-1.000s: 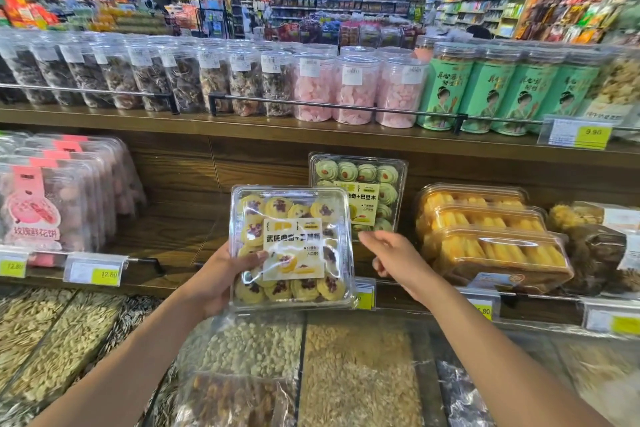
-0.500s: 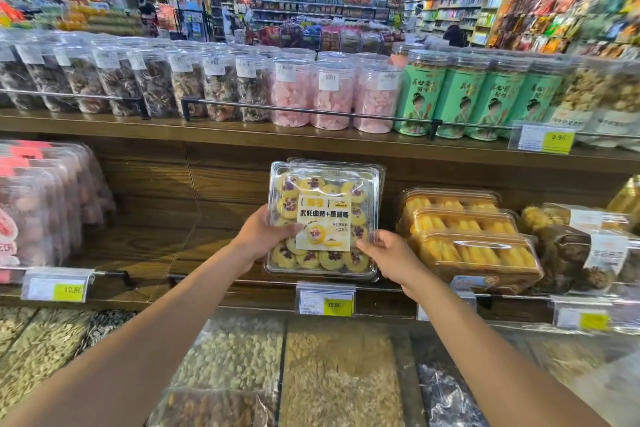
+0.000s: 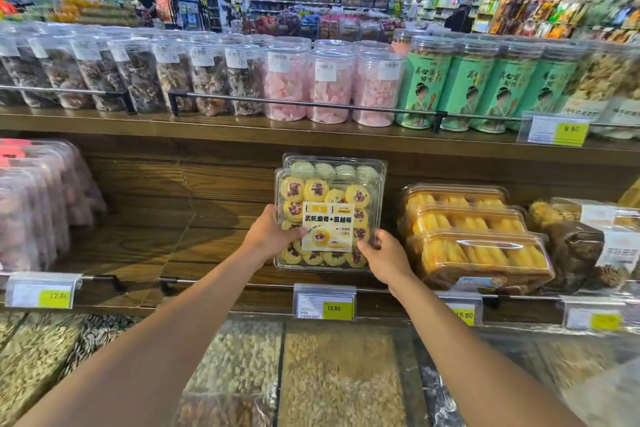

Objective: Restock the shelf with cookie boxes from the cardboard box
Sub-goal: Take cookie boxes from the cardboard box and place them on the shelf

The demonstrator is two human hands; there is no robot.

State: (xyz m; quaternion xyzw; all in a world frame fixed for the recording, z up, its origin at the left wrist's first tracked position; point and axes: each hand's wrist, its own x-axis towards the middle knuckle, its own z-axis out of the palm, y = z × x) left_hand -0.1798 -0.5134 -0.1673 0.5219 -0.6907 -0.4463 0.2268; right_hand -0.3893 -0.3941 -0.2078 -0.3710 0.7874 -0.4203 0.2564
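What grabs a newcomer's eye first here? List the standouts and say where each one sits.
A clear box of yellow cookies is held upright at the centre of the middle shelf, the left hand on its left edge, the right hand at its lower right corner, a box of green cookies right behind it. Above, pink candy jars and green canisters line the top shelf; boxes of yellow rolls are stacked to the right.

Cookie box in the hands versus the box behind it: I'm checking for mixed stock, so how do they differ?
The front cookie box holds yellow cookies with dark centres; the rear box shows pale green ones. The left hand and right hand grip the front cookie box; the rear box stands unheld. The front cookie box shows its label; only the rear box's top strip is visible. Both are clear plastic and upright.
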